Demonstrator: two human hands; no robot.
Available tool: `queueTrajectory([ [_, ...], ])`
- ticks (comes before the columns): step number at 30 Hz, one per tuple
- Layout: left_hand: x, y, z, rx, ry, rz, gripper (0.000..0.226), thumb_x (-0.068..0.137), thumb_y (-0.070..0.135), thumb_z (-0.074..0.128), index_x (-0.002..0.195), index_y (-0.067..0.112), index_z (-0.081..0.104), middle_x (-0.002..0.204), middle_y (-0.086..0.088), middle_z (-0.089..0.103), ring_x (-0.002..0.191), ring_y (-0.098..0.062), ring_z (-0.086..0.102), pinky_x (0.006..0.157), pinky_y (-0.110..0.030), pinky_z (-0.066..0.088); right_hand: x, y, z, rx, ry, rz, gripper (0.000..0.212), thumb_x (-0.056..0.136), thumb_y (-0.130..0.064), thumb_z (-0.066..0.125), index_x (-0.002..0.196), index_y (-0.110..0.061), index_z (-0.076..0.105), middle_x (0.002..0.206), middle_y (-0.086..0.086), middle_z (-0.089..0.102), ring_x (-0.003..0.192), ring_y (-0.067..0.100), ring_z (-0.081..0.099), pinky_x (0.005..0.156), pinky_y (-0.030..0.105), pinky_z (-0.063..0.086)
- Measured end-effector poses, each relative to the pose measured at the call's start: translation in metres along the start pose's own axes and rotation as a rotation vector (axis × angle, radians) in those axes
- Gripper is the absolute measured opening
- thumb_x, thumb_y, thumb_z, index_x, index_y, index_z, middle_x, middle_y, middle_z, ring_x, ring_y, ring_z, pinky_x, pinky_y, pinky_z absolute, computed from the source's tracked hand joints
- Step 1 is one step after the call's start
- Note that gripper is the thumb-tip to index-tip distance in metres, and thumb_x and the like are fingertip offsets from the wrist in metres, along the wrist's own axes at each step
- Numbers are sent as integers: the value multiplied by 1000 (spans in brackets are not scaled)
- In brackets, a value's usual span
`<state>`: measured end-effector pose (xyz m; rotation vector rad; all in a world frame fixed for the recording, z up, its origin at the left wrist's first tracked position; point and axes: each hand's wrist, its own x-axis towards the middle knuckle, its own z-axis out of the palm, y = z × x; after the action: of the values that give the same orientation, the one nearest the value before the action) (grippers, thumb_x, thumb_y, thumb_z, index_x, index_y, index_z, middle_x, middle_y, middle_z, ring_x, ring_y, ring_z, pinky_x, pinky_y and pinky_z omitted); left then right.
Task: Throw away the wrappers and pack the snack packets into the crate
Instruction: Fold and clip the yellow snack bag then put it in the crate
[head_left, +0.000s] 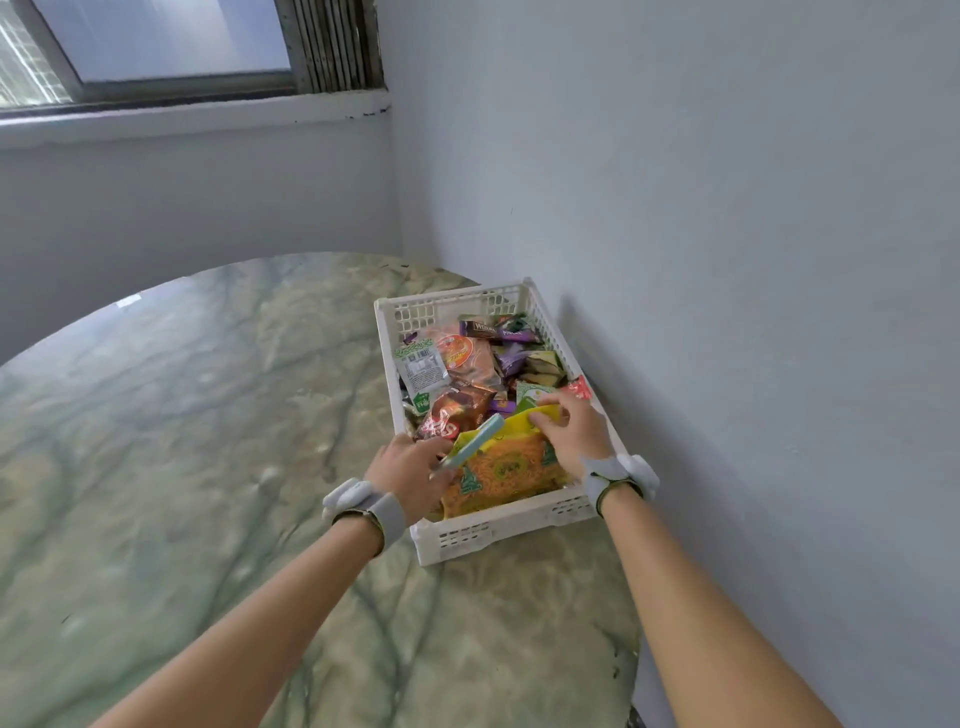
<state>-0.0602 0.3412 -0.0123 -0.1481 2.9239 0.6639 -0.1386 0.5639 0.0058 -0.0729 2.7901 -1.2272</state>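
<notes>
Two bare forearms in view, no sleeves. Left hand (410, 475) & right hand (571, 439) bare, no gloves, no rings visible. Each wrist w/ grey fabric band: left wristband (387, 517) wide, light grey, wrapped round wrist w/ white rounded plastic module (345, 496) on outer side; thin dark cord/strap edge along band's arm side. Right wristband (602, 475) same grey fabric, white rounded module (641, 473) on outer side, dark thin cord looped across band & round wrist. No markings or text readable on bands/modules. Nails short, details too small to tell.
</notes>
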Motion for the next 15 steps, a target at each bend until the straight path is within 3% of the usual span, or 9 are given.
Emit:
queueTrajectory([
  [3,6,-13,6,137,24,51,33,92,44,53,123,38,57,113,9,62,107,-18,47,92,-33,40,-2,10,12,-171,-104,-12,37,93,-27,59,129,-17,57,119,8,66,103,26,62,84,26,44],
  [6,16,-23,6,98,48,61,26,94,43,51,115,35,64,114,7,58,112,-19,43,94,-33,36,-6,15,16,-250,-8,19,52,88,-30,65,136,-20,49,120,11,60,109,30,57,83,34,45],
  [9,26,-34,1,141,56,78,29,96,23,46,115,36,64,127,9,54,120,-20,39,99,-36,31,-26,13,25,-329,315,86,38,74,-26,75,107,-17,58,99,13,59,95,34,56,75,41,45],
  [11,33,-36,-7,272,24,106,46,90,9,46,122,40,58,137,12,48,124,-19,36,101,-34,29,-46,16,31,-324,468,162,28,72,-24,72,86,-14,51,85,11,57,80,34,56,68,41,48],
  [15,46,-47,-20,697,-58,213,62,88,9,47,141,39,37,152,10,29,138,-22,24,107,-34,25,-84,16,56,-214,282,426,30,87,-38,56,97,-10,50,85,11,66,74,32,63,53,34,46],
])
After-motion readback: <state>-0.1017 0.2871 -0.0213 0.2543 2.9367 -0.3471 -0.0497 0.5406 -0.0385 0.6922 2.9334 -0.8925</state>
